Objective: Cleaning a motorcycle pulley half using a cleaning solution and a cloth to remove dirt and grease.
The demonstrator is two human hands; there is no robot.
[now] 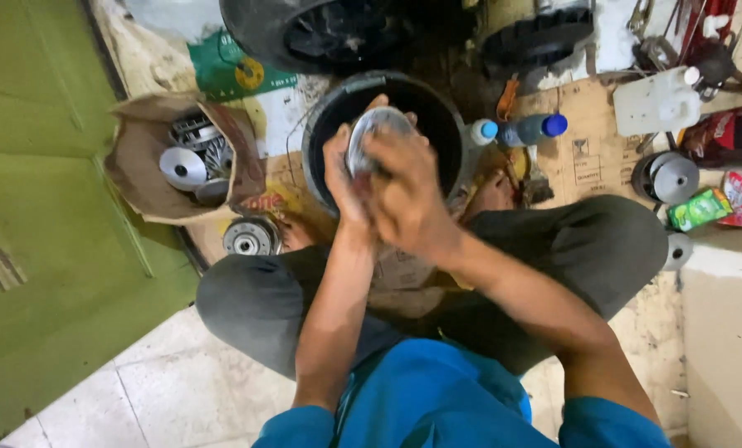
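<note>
Disc (377, 133): round, grey metal, dished, held up directly above the black bucket (450, 124) mouth. Clasped on both sides: left hand (344, 178) wrapped around the near-left rim, right hand (404, 195) cupped over the lower right face, fingers closed on it. Probably stiff and fairly heavy for its size, judging by the cast metal look; likely greasy, so slippery at the smooth face. Best held by the rim, as now, with thumbs across the face. Unlikely to break, but the rim edge may be sharp or dent if dropped.

Left of the bucket, an open brown paper bag (134, 178) holding more metal discs; below that bag, another round metal part (251, 237) on the floor. Right of the bucket, two bottles (520, 129) with blue caps lying just beside its wall, then a white jug (657, 101) and a further grey pulley (666, 176) well apart. Behind the bucket, black wheels (321, 29).

Tight room: knees close in front of the bucket on both sides, clutter around it. Clearest path straight down into the bucket, or back toward the lap.
</note>
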